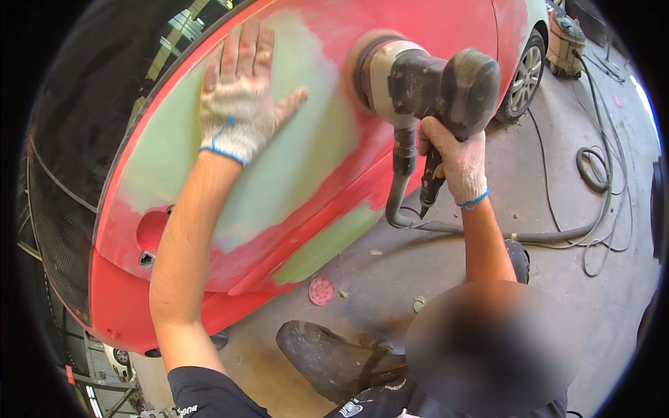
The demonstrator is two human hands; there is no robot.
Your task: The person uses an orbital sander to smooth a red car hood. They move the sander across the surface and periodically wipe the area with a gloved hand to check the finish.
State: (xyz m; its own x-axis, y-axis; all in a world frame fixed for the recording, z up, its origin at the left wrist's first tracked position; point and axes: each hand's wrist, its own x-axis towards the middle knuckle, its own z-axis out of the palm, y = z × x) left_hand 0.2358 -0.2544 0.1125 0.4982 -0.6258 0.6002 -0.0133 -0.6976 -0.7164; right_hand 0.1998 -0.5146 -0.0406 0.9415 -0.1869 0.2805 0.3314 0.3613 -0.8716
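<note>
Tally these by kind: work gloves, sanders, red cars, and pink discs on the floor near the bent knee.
Work gloves: 2 (left glove, right glove)
Sander: 1
Red car: 1
Pink disc: 1
Total: 5

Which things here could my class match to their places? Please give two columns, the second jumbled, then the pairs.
1. white-gloved, blue-cuffed left hand
2. black-and-grey power sander
3. round pink perforated disc
4. silver spoked car wheel

A. flat on the grey floor
B. upright, upper right
C. against the pale green patch on the red car door
D. held by the white-gloved right hand

1-C; 2-D; 3-A; 4-B
</note>
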